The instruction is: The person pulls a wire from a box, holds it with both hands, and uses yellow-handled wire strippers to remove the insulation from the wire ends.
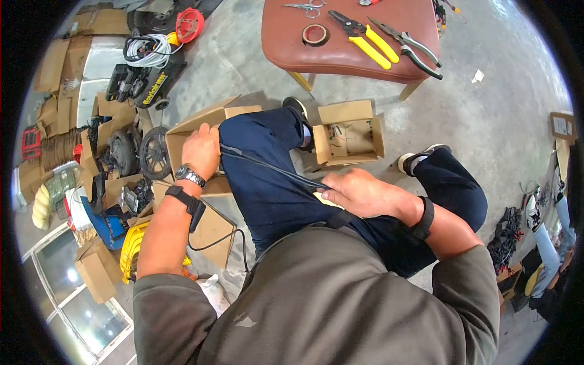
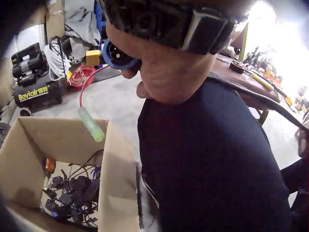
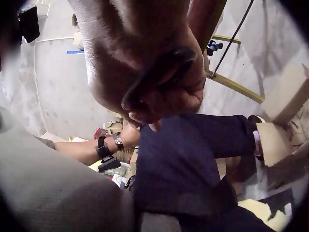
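I sit with navy trousers (image 1: 274, 182) below me. My left hand (image 1: 201, 149), with a watch on its wrist, is over the rim of an open cardboard box (image 1: 182, 137) beside my left thigh, its fingers curled. A thin black cable (image 1: 267, 167) runs from it across the thigh to my right hand (image 1: 359, 191), which pinches the cable on my lap over a pale yellow piece (image 1: 322, 199). In the left wrist view the curled left hand (image 2: 159, 72) hangs above the box (image 2: 116, 169), which holds black adapters (image 2: 72, 193). The right wrist view shows the right hand (image 3: 145, 72) clenched.
A red-brown padded stool (image 1: 292, 48) ahead carries yellow-handled pliers (image 1: 365, 39), a tape roll (image 1: 315, 34) and scissors (image 1: 304, 7). A small open carton (image 1: 348, 134) lies between my feet. A black compressor (image 1: 143, 79), wheels and flattened cardboard crowd the left floor.
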A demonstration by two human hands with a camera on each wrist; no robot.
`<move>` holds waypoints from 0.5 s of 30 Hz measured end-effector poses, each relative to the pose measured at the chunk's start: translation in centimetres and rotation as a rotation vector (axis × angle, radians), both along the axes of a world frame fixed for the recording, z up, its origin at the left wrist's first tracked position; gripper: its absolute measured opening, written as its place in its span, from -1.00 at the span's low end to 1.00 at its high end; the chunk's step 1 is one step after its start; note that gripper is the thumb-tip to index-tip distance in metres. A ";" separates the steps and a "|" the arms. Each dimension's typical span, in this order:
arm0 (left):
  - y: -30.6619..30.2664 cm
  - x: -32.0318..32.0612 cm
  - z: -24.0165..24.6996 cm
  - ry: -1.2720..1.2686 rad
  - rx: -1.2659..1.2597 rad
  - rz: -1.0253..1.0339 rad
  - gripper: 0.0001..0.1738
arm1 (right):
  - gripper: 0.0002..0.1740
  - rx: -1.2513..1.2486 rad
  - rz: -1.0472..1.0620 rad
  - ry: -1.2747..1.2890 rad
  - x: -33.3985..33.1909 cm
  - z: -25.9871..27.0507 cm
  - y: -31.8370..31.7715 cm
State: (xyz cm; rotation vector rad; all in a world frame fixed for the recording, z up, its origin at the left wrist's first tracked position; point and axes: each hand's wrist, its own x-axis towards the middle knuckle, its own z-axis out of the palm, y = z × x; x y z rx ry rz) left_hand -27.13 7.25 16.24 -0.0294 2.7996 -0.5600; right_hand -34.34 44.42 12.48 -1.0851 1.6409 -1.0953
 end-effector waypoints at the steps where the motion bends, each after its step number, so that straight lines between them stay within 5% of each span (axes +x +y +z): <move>1: 0.0 0.2 -0.1 0.003 -0.008 0.003 -0.91 | -0.70 0.005 0.003 -0.006 0.0 0.1 0.0; 15: -0.5 -0.1 -0.5 0.042 0.011 -0.020 -0.96 | -0.67 0.003 0.004 -0.049 -1.0 -0.7 -0.4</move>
